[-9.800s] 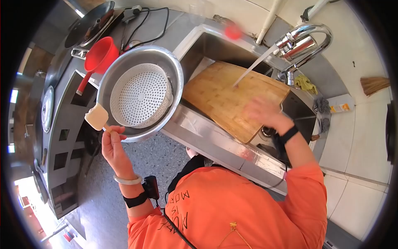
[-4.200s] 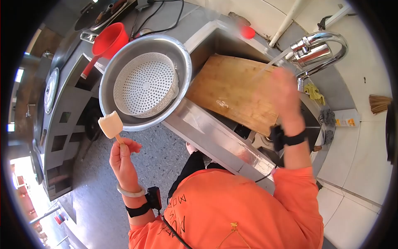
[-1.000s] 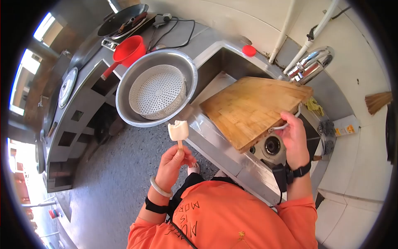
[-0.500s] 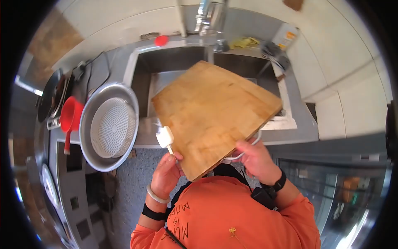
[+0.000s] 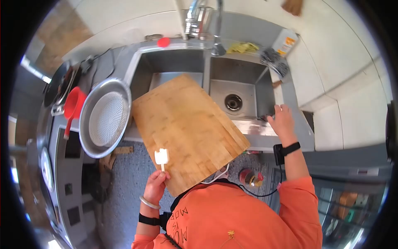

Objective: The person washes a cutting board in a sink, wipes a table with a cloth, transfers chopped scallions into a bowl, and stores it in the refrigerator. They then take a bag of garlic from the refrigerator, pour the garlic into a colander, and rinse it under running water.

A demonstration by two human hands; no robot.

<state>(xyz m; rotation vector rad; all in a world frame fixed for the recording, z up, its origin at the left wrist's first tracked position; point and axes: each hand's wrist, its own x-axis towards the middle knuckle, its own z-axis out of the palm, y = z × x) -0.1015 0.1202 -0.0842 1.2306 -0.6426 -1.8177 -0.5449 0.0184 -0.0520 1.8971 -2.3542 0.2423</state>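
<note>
A wooden cutting board (image 5: 188,128) is tilted across the front of the left sink basin. My left hand (image 5: 155,186) is closed at its lower left corner, the thumb on top and the other fingers mostly hidden. That hand also pinches the thin stem of a small white tool (image 5: 161,156) with a squarish head, lying over the board. A white cord handle (image 5: 217,176) hangs from the board's near edge. My right hand (image 5: 283,122) is off the board, over the right basin's front right rim, with fingers apart. Close to its fingertips is a small dark object (image 5: 263,118), unclear in kind.
Left of the board stands a metal basin (image 5: 84,124) holding a white colander (image 5: 109,119), beside a red ladle (image 5: 73,107). Behind the double sink (image 5: 233,81) rise the faucet (image 5: 218,45), a yellow cloth (image 5: 243,47) and a grey cloth (image 5: 273,61). A jar (image 5: 250,177) stands below.
My right hand has let go of the board and moved right to the sink's rim. The board has shifted left and toward me, uncovering the right basin. My left hand has stayed on it.
</note>
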